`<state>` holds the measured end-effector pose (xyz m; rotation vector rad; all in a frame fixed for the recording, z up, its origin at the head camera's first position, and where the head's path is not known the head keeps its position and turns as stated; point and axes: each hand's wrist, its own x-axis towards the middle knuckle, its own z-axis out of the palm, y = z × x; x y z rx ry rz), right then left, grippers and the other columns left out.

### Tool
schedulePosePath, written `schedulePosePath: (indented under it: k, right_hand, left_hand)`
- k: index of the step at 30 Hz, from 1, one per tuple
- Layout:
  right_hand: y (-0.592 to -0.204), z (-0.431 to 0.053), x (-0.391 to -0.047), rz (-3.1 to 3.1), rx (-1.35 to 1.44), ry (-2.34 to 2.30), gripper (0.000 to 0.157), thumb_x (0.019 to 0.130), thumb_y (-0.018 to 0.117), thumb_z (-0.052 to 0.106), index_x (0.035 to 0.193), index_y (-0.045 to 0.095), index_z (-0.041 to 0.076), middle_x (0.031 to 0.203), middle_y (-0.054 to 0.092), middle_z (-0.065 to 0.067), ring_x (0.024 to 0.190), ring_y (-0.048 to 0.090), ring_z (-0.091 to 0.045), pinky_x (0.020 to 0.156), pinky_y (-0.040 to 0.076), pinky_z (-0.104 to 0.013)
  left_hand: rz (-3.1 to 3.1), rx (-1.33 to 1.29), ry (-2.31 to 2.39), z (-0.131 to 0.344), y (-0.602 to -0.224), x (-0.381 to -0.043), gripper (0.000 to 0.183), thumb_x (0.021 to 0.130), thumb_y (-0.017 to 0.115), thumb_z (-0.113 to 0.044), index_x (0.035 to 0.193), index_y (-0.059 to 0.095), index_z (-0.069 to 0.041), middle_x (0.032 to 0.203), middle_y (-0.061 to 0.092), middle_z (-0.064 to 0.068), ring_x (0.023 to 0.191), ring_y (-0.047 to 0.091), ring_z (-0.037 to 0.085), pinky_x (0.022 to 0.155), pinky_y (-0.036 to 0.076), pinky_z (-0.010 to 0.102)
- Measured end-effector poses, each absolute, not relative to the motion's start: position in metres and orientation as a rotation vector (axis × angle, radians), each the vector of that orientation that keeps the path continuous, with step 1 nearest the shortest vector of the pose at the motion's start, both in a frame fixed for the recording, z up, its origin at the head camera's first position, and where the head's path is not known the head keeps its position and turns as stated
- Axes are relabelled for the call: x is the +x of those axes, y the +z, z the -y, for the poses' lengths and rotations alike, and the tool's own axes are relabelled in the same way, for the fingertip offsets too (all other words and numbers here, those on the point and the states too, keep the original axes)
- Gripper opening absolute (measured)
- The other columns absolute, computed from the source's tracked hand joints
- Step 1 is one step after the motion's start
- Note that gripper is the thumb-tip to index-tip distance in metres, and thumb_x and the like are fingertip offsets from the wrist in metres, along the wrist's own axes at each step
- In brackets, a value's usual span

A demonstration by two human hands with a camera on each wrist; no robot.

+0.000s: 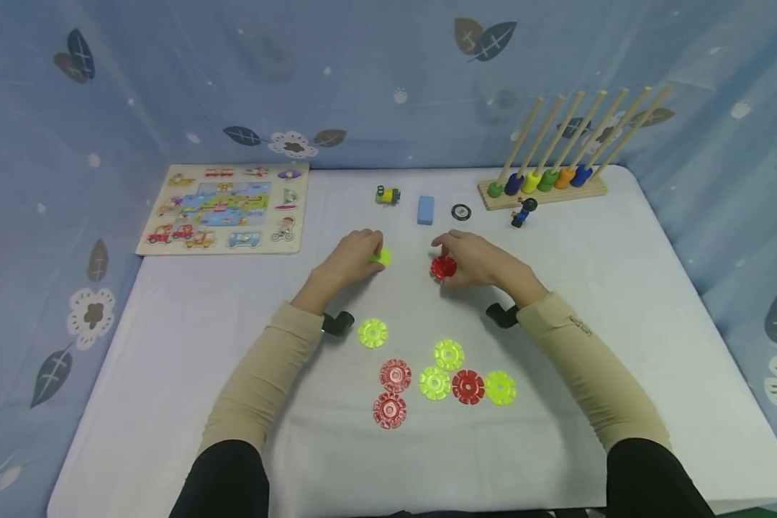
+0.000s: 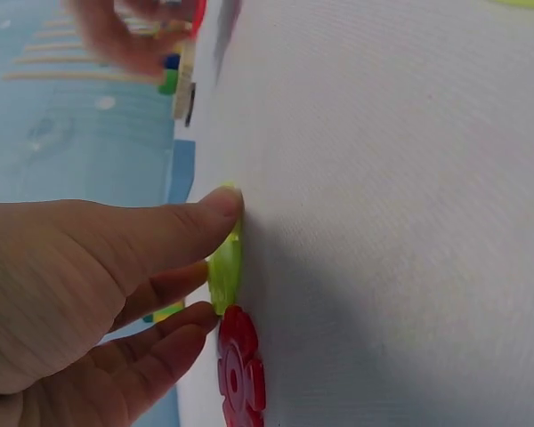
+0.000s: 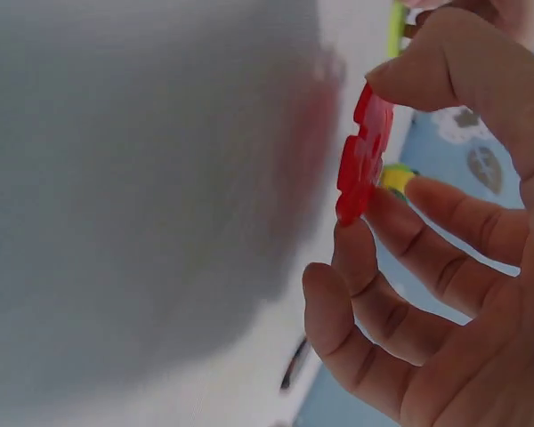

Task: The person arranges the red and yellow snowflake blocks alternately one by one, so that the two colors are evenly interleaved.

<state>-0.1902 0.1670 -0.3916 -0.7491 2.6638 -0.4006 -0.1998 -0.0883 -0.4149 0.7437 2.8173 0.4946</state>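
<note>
My left hand (image 1: 350, 257) pinches a yellow-green notched plastic disc (image 2: 224, 271) at the table surface. Right beside that disc, in the left wrist view, lies a red disc (image 2: 238, 378); the hand hides it from the head view. Between thumb and fingertips, my right hand (image 1: 478, 260) holds another red notched disc (image 3: 365, 156), tilted and raised off the cloth. Nearer the body lie loose discs: yellow-green ones (image 1: 373, 333), (image 1: 450, 355), two pale-red ones (image 1: 396, 375), (image 1: 389, 411), and a row with a red disc (image 1: 468, 387) between two yellow-green discs (image 1: 434, 383).
A picture puzzle board (image 1: 223, 208) lies at the back left. Along the back are a small yellow-green toy (image 1: 388, 195), a blue block (image 1: 426, 210), a black ring (image 1: 461, 211) and a toy figure (image 1: 524, 213). A bead-and-peg rack (image 1: 544, 188) stands at back right.
</note>
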Motion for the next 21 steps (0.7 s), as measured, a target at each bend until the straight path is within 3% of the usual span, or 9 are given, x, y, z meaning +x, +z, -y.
schedulePosePath:
  k: [7,21]
  right_hand:
    - [-0.398,-0.134,-0.215,-2.604,-0.742,-0.423,0.075,0.074,0.078,0.024,0.139,0.045,0.006,0.119,0.060,-0.011,0.101,0.056,-0.023,0.089,0.051,-0.038]
    - [-0.403,-0.111,-0.225,-2.610,-0.917,-0.369,0.058,0.081,0.073,0.023,0.134,0.054,0.009,0.119,0.061,-0.007,0.104,0.057,-0.021,0.093,0.049,-0.036]
  left_hand:
    - [-2.822,0.717,0.490,0.085,-0.416,-0.201,0.025,0.085,0.074,-0.021,0.088,0.053,-0.007,0.088,0.057,0.006,0.083,0.050,0.022,0.077,0.043,0.035]
    - [-2.818,0.705,0.472,0.087,-0.414,-0.199,0.025,0.085,0.074,-0.020,0.096,0.056,-0.007,0.092,0.061,0.007,0.086,0.054,0.022,0.080,0.046,0.034]
